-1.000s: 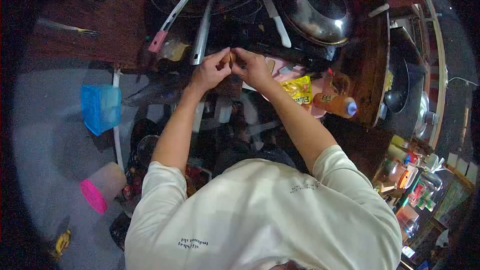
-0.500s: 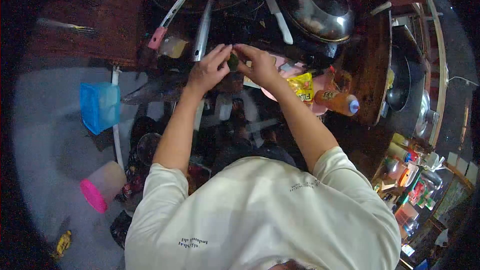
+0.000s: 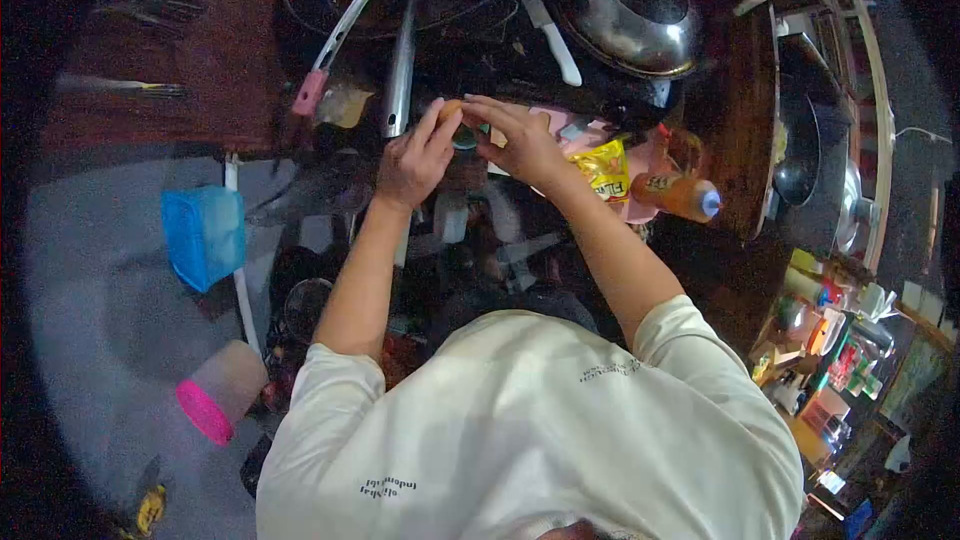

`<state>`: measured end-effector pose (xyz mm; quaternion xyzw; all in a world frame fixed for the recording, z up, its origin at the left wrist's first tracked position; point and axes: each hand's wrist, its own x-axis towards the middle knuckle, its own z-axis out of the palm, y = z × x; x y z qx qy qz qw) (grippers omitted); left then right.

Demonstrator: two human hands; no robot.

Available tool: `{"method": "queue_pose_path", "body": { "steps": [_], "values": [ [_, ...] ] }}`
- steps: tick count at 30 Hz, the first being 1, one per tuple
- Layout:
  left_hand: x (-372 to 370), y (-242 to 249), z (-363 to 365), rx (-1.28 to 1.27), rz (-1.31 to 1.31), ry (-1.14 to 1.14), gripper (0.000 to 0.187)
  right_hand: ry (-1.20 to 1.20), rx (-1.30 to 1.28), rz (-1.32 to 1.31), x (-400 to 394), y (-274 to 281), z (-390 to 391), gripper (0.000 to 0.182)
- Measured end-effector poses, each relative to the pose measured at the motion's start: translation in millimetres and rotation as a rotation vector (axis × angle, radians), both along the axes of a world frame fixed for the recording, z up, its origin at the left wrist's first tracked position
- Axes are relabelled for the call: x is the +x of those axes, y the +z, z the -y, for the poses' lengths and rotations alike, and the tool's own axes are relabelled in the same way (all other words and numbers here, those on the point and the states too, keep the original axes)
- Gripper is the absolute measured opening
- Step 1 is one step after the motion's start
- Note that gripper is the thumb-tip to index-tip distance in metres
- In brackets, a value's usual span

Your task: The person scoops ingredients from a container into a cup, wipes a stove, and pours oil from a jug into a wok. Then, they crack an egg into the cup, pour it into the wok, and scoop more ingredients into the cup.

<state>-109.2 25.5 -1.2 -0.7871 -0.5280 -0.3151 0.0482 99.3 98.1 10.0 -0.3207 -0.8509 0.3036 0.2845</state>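
Observation:
My left hand (image 3: 415,162) has its fingers closed on a small rounded orange thing (image 3: 451,109), whose kind I cannot make out. Bent towards it from the other side is my right hand (image 3: 522,143), its fingertips meeting the orange thing. Between the two hands, just below the fingertips, a round greenish thing (image 3: 465,136) shows in part; the fingers cover the rest. A pan with a long metal handle (image 3: 401,70) lies just beyond my left hand. Beside my right wrist is a yellow packet (image 3: 604,168) on a pink surface, with an orange-filled bottle (image 3: 677,197) next to it.
A white-handled knife (image 3: 560,55) lies between the pan and a domed metal lid (image 3: 640,15). A pink-handled utensil (image 3: 311,92) leans over the pan. Forks (image 3: 150,88) are on the left. Below stand a blue container (image 3: 204,237) and a pink-lidded tub (image 3: 225,390).
The orange thing now shows at my fingertips, where earlier only a dark green thing showed between the hands. My right fingers have stretched further over, and the view has shifted slightly.

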Motion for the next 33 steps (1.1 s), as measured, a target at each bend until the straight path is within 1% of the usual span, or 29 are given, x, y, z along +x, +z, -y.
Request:
{"method": "queue_pose_path", "body": {
  "steps": [2,4,5,7,8,9,11,13,15,17,18,19,20,21,23,25,27,28,29,30,32,33],
  "values": [
    [1,11,1,-0.003,-0.027,0.003,0.054,0.020,0.057,-0.058,3,2,1,0.060],
    [2,17,0,0.049,-0.037,-0.002,0.050,0.015,0.021,-0.061,4,13,5,0.059],
    [3,18,1,0.050,-0.037,-0.007,0.050,0.015,-0.018,-0.066,4,16,6,0.058],
    [5,14,4,0.052,-0.031,0.026,0.044,0.021,-0.010,-0.060,4,10,4,0.057],
    [5,3,6,0.023,-0.035,0.066,0.044,0.031,-0.003,-0.054,4,6,4,0.057],
    [9,3,6,0.021,-0.005,0.087,0.048,0.016,-0.004,-0.054,0,-1,6,0.057],
    [17,4,7,-0.037,0.118,0.120,0.054,-0.040,-0.054,-0.242,-10,-13,7,0.053],
    [31,12,13,-0.218,0.384,0.192,0.054,-0.122,-0.267,-0.320,-8,1,15,0.050],
    [59,37,19,-0.414,0.791,0.232,0.051,-0.209,-0.404,-0.544,3,2,33,0.046],
    [87,37,31,-0.427,0.808,0.104,0.050,-0.280,-0.644,-0.557,41,31,57,0.046],
    [99,36,35,-0.407,0.830,0.040,0.050,-0.343,-0.703,-0.576,60,33,71,0.044],
    [117,34,40,-0.428,0.819,0.001,0.050,-0.385,-0.695,-0.593,84,29,86,0.044],
    [138,28,50,-0.607,0.806,-0.035,0.051,-0.457,-0.810,-0.668,110,20,105,0.046],
    [160,21,60,-0.781,0.784,-0.063,0.052,-0.519,-0.926,-0.746,136,9,125,0.047],
    [215,-6,76,-0.887,0.746,-0.188,0.048,-0.652,-1.082,-0.796,192,-22,169,0.049],
    [275,-11,82,-1.199,0.649,-0.201,0.043,-0.833,-1.257,-1.108,240,-51,207,0.048],
    [334,-48,94,-1.218,0.578,-0.303,0.039,-0.975,-1.278,-1.181,288,-84,235,0.047],
    [360,-74,97,-1.256,0.476,-0.330,0.039,-0.984,-1.279,-1.190,307,-106,244,0.047],
    [384,-99,98,-1.286,0.377,-0.355,0.038,-1.061,-1.299,-1.224,326,-130,248,0.045],
    [407,-116,98,-1.284,0.374,-0.354,0.038,-1.134,-1.320,-1.254,343,-146,246,0.044],
    [446,-152,92,-1.127,0.669,-0.342,0.033,-1.174,-1.322,-1.278,364,-169,225,0.045],
    [462,-185,88,-1.122,0.672,-0.336,0.033,-1.217,-1.324,-1.303,375,-181,210,0.045]
  ]
}}
